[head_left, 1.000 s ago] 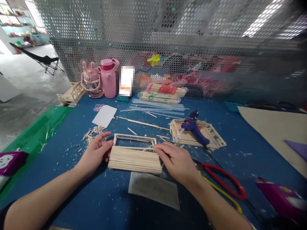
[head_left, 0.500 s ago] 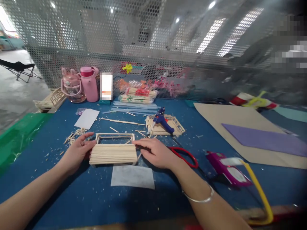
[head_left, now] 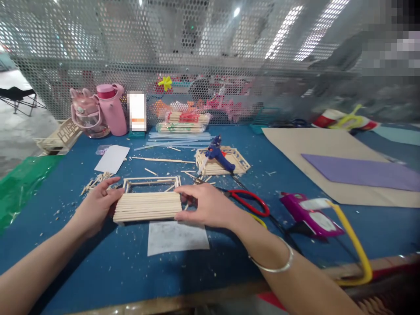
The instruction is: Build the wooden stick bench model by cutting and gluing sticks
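Between my hands sits a small frame of pale wooden sticks (head_left: 147, 206), its near part covered by a row of sticks laid side by side and its far part uncovered. My left hand (head_left: 96, 206) grips the left end, thumb and fingers at the corner. At the right end, my right hand (head_left: 210, 206) has its fingertips and thumb on the edge. A white paper (head_left: 179, 239) lies just in front of the frame. Behind my right hand, a blue glue gun (head_left: 220, 157) rests on a second stick frame (head_left: 242, 164). Red-handled scissors (head_left: 252, 204) lie beside my right wrist.
A purple device (head_left: 310, 214) and a yellow-framed saw (head_left: 357, 240) are at the right. Beyond lie brown board (head_left: 288, 151) and a purple sheet (head_left: 357, 173). Stick scraps (head_left: 95, 181), glue sticks (head_left: 177, 139), bagged sticks (head_left: 183, 127) and pink bottles (head_left: 111, 111) stand or lie farther back.
My right hand has shifted its hold, with the thumb now lower on the frame's right end and the fingers more curled. The whole view has shifted slightly.
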A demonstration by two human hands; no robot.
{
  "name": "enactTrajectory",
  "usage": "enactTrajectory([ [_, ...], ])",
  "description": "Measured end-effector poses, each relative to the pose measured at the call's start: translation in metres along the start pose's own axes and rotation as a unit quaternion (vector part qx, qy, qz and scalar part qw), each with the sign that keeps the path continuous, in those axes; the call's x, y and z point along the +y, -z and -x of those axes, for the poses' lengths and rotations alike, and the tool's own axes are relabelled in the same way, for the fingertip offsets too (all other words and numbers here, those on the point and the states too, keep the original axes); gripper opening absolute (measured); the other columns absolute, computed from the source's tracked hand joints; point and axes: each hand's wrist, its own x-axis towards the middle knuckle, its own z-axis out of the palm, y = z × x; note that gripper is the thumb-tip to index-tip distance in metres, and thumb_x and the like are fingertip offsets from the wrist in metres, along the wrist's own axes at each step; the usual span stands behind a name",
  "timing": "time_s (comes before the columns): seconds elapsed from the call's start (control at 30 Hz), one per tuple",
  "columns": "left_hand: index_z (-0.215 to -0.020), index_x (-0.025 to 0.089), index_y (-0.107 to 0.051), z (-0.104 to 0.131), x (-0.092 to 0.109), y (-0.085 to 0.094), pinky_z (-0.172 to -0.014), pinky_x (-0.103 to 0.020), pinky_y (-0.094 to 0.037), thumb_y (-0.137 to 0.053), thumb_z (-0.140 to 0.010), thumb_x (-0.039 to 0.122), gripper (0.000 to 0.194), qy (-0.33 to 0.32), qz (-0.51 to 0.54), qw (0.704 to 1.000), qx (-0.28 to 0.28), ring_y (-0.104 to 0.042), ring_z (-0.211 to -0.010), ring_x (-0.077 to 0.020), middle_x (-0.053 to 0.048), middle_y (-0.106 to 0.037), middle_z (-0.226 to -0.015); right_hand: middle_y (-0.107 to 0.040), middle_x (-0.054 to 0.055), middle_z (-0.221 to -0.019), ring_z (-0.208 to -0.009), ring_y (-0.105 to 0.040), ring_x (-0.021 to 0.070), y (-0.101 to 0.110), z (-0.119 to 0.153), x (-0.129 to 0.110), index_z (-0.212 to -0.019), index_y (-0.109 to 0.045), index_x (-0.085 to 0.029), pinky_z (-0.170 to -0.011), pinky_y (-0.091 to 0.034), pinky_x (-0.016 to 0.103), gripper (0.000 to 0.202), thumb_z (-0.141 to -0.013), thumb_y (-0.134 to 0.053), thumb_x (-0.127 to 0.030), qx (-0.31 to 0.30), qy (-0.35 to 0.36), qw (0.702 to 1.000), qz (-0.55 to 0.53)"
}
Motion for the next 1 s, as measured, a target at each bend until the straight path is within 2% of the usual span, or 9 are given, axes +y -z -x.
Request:
enactTrajectory([
  [0.07,-0.114,0.017,-0.046,-0.003,-0.002,0.007,-0.048,-0.026,-0.043,-0.063,-0.062,0.05,0.065,-0.052,-0.109,0.993,-0.008,-0.053,-0.055,-0.0142,0.002,-0.053,-0.067,-0.063,-0.001,-0.071,-0.061,-0.054,0.0112,-0.001,-0.001,0.001,-0.101,-0.063,-0.019,-0.058,-0.038,0.023,0.041,-0.066,-0.067,-0.039,-0.01,0.002,1.0,-0.01],
  [0.13,-0.112,0.017,-0.049,-0.002,-0.002,0.011,-0.056,-0.029,-0.047,-0.056,-0.069,0.051,0.055,-0.153,-0.244,0.957,0.039,-0.056,-0.066,-0.0174,-0.003,-0.057,-0.082,-0.062,-0.001,-0.07,-0.061,-0.054,0.0113,-0.001,-0.001,0.003,-0.1,-0.063,-0.018,-0.058,-0.037,0.023,0.041,-0.066,-0.067,-0.041,-0.01,-0.001,1.0,-0.017],
  [0.23,-0.117,0.017,-0.049,0.01,0.001,0.002,-0.082,-0.04,-0.045,-0.043,-0.082,0.046,0.046,-0.352,-0.412,0.834,0.102,-0.053,-0.101,-0.0253,-0.012,-0.054,-0.116,-0.062,0.0,-0.069,-0.061,-0.054,0.0115,-0.001,-0.001,0.003,-0.101,-0.063,-0.017,-0.058,-0.036,0.023,0.043,-0.066,-0.066,-0.043,-0.008,-0.006,1.0,-0.018],
  [0.3,-0.124,0.017,-0.046,0.021,0.002,-0.014,-0.099,-0.048,-0.03,-0.04,-0.085,0.045,0.048,-0.462,-0.509,0.726,0.031,-0.04,-0.12,-0.0287,-0.013,-0.047,-0.13,-0.062,0.0,-0.069,-0.06,-0.053,0.0116,-0.002,-0.001,0.0,-0.102,-0.063,-0.018,-0.057,-0.035,0.023,0.044,-0.066,-0.066,-0.043,-0.012,-0.006,1.0,-0.011],
  [0.4,-0.13,0.019,-0.04,0.032,-0.001,-0.039,-0.099,-0.057,-0.021,-0.037,-0.085,0.05,0.055,-0.472,-0.619,0.627,-0.031,-0.038,-0.122,-0.0318,-0.012,-0.045,-0.134,-0.062,0.0,-0.07,-0.06,-0.052,0.0116,-0.002,0.0,-0.003,-0.099,-0.064,-0.019,-0.057,-0.034,0.024,0.039,-0.068,-0.064,-0.043,-0.013,-0.004,1.0,0.006],
  [0.6,-0.13,0.021,-0.041,0.031,-0.004,-0.052,-0.084,-0.043,-0.037,-0.03,-0.09,0.044,0.047,-0.428,-0.679,0.595,-0.038,-0.054,-0.1,-0.0267,-0.009,-0.057,-0.12,-0.058,-0.002,-0.071,-0.059,-0.05,0.0118,0.007,0.002,0.008,-0.114,-0.048,-0.017,-0.055,-0.034,0.025,0.066,-0.059,-0.069,-0.046,0.047,-0.025,0.998,-0.034],
  [0.77,-0.129,0.022,-0.041,0.033,-0.002,-0.051,-0.081,-0.041,-0.037,-0.029,-0.09,0.044,0.046,-0.421,-0.685,0.594,-0.036,-0.054,-0.097,-0.0262,-0.008,-0.057,-0.119,-0.052,-0.003,-0.06,-0.053,-0.045,0.0093,0.021,0.004,0.025,-0.096,-0.053,-0.016,-0.055,-0.035,0.025,0.023,-0.076,-0.051,-0.028,0.191,-0.052,0.978,-0.068],
  [0.87,-0.129,0.022,-0.041,0.032,-0.001,-0.051,-0.081,-0.041,-0.037,-0.03,-0.09,0.044,0.046,-0.42,-0.682,0.598,-0.038,-0.053,-0.098,-0.0256,-0.008,-0.057,-0.119,-0.051,-0.002,-0.057,-0.051,-0.044,0.0083,0.016,0.003,0.023,-0.081,-0.059,-0.015,-0.053,-0.034,0.024,0.013,-0.076,-0.051,-0.023,0.147,-0.019,0.988,-0.05],
  [1.0,-0.128,0.021,-0.042,0.031,-0.003,-0.052,-0.087,-0.043,-0.034,-0.031,-0.089,0.047,0.048,-0.426,-0.668,0.61,-0.032,-0.053,-0.099,-0.0257,-0.01,-0.058,-0.116,-0.06,0.0,-0.069,-0.06,-0.051,0.0107,-0.002,-0.001,0.006,-0.104,-0.063,-0.018,-0.058,-0.038,0.024,0.032,-0.078,-0.056,-0.034,0.067,0.035,0.997,-0.005],
])
